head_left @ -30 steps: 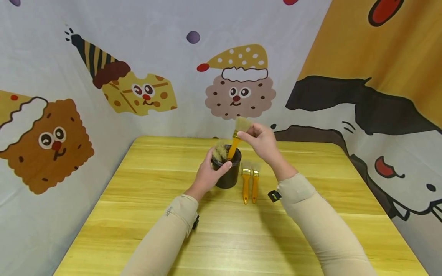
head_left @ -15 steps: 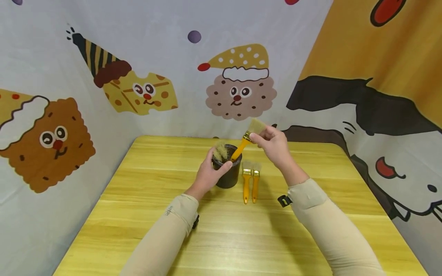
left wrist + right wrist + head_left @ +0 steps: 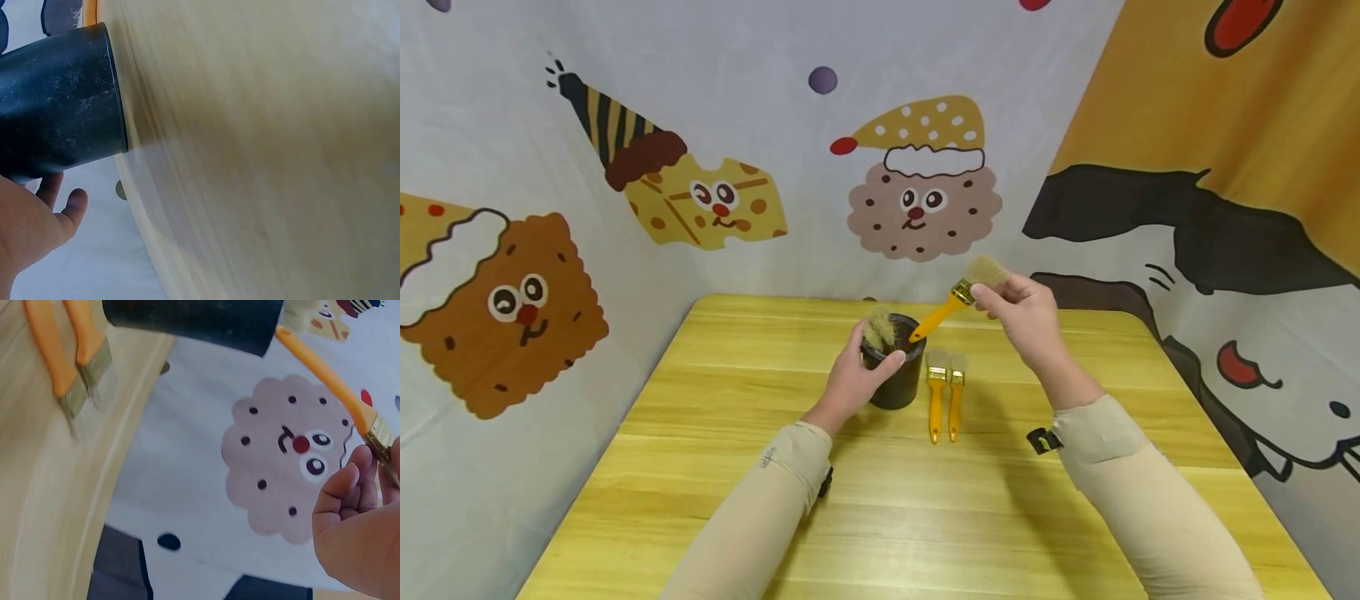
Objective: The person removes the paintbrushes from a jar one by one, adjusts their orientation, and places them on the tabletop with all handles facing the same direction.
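From my remote seat I see the person's left grip (image 3: 850,372) curled round the dark cup (image 3: 895,390), thumb on the near side of its rim; the cup seems to stand upright on the bench (image 3: 677,408), and if that hold slackened while the rim was pulled, I judge it could tip; pale bristles (image 3: 877,331) stick up at the left of its mouth, and a nudge there might knock them askew; right of them the tilted brush (image 3: 953,302) slants up to the right, handle end at the right side of the mouth, though I cannot tell whether it touches the rim; a sideways swing might snag that end and jolt the cup; the right grip (image 3: 1028,318) pinches this brush about its metal band and bristles, so I'd expect it to swivel if the handle met anything; as for the surroundings, a printed cloth (image 3: 797,167) hangs along the left and far sides; the wide brush (image 3: 936,396) and narrow brush (image 3: 957,396) lie side by side, near and right of the cup, bristles to the far side, in the way of any low path there; farther right, a black strap (image 3: 1044,441) juts from the right sleeve (image 3: 1142,492), and might brush against things if lowered.
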Available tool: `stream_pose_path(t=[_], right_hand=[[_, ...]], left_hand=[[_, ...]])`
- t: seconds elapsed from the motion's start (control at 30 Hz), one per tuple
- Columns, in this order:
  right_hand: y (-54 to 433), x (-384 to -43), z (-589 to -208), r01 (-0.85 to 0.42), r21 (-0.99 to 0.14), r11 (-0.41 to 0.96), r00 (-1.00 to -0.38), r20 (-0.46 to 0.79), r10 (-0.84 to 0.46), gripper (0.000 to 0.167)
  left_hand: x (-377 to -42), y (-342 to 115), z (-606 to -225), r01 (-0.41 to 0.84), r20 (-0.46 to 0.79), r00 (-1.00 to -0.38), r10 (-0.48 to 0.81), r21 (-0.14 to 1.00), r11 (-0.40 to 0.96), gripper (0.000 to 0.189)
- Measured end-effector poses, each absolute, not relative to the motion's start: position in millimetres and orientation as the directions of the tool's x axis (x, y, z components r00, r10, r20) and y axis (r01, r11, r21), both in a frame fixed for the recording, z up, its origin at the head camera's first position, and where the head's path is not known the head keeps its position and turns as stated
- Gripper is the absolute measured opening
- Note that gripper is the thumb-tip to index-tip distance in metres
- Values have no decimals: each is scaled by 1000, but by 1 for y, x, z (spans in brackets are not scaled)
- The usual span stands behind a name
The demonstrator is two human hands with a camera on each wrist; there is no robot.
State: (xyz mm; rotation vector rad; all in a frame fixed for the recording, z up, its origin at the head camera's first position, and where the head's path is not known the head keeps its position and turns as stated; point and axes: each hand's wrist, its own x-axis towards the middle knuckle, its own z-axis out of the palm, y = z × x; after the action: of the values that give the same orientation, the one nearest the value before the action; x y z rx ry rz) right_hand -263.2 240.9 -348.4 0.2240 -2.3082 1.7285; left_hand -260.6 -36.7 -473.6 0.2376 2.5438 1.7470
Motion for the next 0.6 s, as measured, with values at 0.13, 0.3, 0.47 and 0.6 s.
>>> stream_pose_path(t=[0.13,0.3,0.47,0.6], right_hand=[[262,-255,-343,-253,-928,273,-957,281,67,28],[291,-249,-345,-207,-932,297,-970,236,65,28],[312,-242,-353,-76,-868,490,-996,87,-1,44],[317,-243,-369,12,-811,585,-994,-75,-83,52]], left_hand=[[-260,-37,-474,102,51,-987,153,931,350,98],[-260,-37,-475,113,63,-986,155,933,342,99],[-260,-36,-476,124,75,-986,152,930,346,96],[-260,-36,-476,118,70,-987,146,931,346,95]])
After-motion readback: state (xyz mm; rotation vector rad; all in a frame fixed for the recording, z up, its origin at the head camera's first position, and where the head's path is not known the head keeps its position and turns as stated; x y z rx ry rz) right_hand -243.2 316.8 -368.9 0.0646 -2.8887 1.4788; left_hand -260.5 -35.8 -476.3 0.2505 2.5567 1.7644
